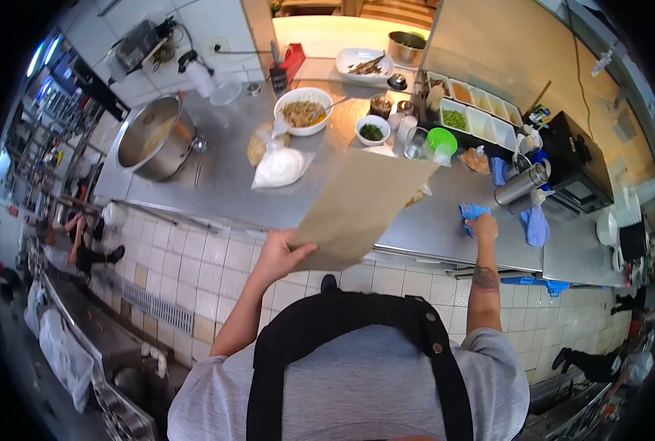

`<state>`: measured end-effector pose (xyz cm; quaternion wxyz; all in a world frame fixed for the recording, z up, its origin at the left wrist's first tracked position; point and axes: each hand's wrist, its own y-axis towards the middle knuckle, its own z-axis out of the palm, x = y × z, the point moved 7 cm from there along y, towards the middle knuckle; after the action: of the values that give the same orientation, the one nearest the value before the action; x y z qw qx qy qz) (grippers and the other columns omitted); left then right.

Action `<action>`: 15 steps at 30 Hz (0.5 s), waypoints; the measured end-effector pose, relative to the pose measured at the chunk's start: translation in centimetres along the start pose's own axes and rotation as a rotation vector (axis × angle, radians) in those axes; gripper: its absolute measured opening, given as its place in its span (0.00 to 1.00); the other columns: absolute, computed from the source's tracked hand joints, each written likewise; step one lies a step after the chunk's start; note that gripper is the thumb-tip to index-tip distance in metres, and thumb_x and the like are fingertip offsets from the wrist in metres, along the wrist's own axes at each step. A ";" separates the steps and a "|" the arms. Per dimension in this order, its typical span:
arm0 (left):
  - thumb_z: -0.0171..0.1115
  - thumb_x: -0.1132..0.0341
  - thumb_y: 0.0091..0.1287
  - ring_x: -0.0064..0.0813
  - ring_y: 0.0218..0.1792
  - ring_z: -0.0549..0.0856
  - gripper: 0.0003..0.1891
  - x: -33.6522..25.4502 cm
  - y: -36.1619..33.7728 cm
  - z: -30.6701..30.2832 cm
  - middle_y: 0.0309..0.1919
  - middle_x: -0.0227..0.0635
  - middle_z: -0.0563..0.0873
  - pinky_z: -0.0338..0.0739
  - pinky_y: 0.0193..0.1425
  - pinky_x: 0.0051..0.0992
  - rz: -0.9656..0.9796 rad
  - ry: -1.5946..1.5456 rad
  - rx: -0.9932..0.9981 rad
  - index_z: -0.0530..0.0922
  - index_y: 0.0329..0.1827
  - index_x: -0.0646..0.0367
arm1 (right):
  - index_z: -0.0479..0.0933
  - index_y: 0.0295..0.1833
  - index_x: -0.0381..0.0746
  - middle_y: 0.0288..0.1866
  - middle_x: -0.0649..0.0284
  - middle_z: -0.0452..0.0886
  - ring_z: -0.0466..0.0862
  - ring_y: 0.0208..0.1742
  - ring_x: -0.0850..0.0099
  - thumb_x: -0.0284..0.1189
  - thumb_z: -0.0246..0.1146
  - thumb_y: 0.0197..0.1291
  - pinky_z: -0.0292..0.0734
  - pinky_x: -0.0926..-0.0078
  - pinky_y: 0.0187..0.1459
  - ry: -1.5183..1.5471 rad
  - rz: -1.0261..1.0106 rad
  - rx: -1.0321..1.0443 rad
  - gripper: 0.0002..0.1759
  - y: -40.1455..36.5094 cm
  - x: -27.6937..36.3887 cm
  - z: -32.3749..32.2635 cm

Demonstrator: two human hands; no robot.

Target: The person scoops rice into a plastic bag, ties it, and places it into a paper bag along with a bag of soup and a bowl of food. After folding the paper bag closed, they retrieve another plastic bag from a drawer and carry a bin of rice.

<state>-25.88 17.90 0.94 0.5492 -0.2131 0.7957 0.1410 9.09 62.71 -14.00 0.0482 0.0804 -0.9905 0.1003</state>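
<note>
My left hand (287,257) grips the lower left edge of a flat brown paper sheet (364,202), thumb on top. The sheet is tilted above the counter's front edge and hides part of the steel counter (232,176). On the right, my right hand (483,226) is closed on a crumpled blue cloth (473,210), which rests on the counter. A tied plastic bag of white contents (279,167) lies beyond the sheet, to the left. A steel flask (521,184) lies tilted just right of my right hand.
A big steel pot (154,140) stands at the counter's left. Behind are a white bowl of food with a spoon (303,112), a bowl of chopped greens (372,131) and ingredient trays (478,121). A black appliance (577,162) stands right. Other people (70,246) appear at both sides.
</note>
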 end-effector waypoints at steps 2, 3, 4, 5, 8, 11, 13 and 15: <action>0.68 0.71 0.59 0.19 0.31 0.84 0.10 0.8 -1.1 0.6 0.30 0.37 0.89 0.78 0.38 0.25 -0.067 0.006 -0.046 0.84 0.42 0.64 | 0.84 0.38 0.37 0.41 0.52 0.86 0.85 0.45 0.55 0.47 0.73 0.46 0.80 0.61 0.46 0.028 -0.064 0.113 0.23 0.5 3.7 -4.1; 0.68 0.71 0.59 0.19 0.31 0.84 0.10 0.9 -1.8 1.2 0.30 0.37 0.89 0.78 0.38 0.25 -0.090 0.000 -0.078 0.84 0.42 0.64 | 0.83 0.43 0.37 0.44 0.53 0.85 0.85 0.47 0.56 0.45 0.72 0.49 0.80 0.63 0.47 0.238 -0.280 0.014 0.23 -1.8 7.4 -8.3; 0.68 0.71 0.59 0.19 0.30 0.84 0.10 0.8 -2.5 1.8 0.30 0.37 0.88 0.78 0.37 0.25 -0.109 -0.004 -0.110 0.84 0.42 0.64 | 0.82 0.48 0.37 0.48 0.53 0.84 0.84 0.49 0.58 0.43 0.70 0.52 0.79 0.65 0.48 0.457 -0.493 -0.082 0.24 -5.0 11.2 -12.8; 0.69 0.71 0.59 0.19 0.30 0.84 0.10 0.6 -3.1 2.4 0.29 0.37 0.88 0.78 0.37 0.25 -0.126 -0.005 -0.138 0.84 0.42 0.64 | 0.80 0.52 0.37 0.52 0.53 0.82 0.83 0.52 0.60 0.40 0.69 0.54 0.78 0.67 0.49 0.689 -0.741 -0.025 0.24 -8.0 14.7 -15.5; 0.69 0.71 0.58 0.19 0.30 0.84 0.10 0.3 -4.8 4.9 0.29 0.38 0.88 0.78 0.38 0.25 -0.165 0.054 -0.138 0.84 0.42 0.64 | 0.74 0.61 0.37 0.62 0.54 0.76 0.79 0.57 0.60 0.30 0.64 0.59 0.76 0.72 0.51 0.790 -1.436 0.046 0.24 -19.5 21.8 -23.3; 0.69 0.71 0.58 0.19 0.31 0.84 0.09 1.6 -6.6 6.9 0.29 0.39 0.88 0.78 0.38 0.25 -0.221 0.038 -0.154 0.85 0.41 0.64 | 0.78 0.53 0.36 0.51 0.53 0.80 0.81 0.47 0.59 0.30 0.63 0.58 0.76 0.71 0.44 0.662 -1.650 0.110 0.18 -22.0 24.4 -20.9; 0.69 0.69 0.58 0.22 0.31 0.85 0.10 1.8 -8.3 7.3 0.29 0.40 0.88 0.78 0.39 0.27 -0.237 0.029 -0.201 0.84 0.40 0.64 | 0.80 0.45 0.35 0.41 0.52 0.81 0.81 0.39 0.59 0.30 0.64 0.57 0.75 0.69 0.38 0.506 -1.621 0.318 0.12 -21.7 25.0 -17.9; 0.70 0.67 0.58 0.28 0.33 0.85 0.12 2.4 -10.4 7.0 0.31 0.41 0.87 0.78 0.41 0.29 -0.241 0.121 -0.337 0.83 0.42 0.64 | 0.81 0.38 0.35 0.33 0.52 0.81 0.80 0.32 0.58 0.31 0.64 0.56 0.73 0.67 0.34 0.470 -1.585 0.441 0.10 -22.4 25.7 -15.4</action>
<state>-15.84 11.63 -3.73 0.4698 -0.4035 0.7613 0.1922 -11.18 40.36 8.19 0.2916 0.7339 -0.5639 0.2415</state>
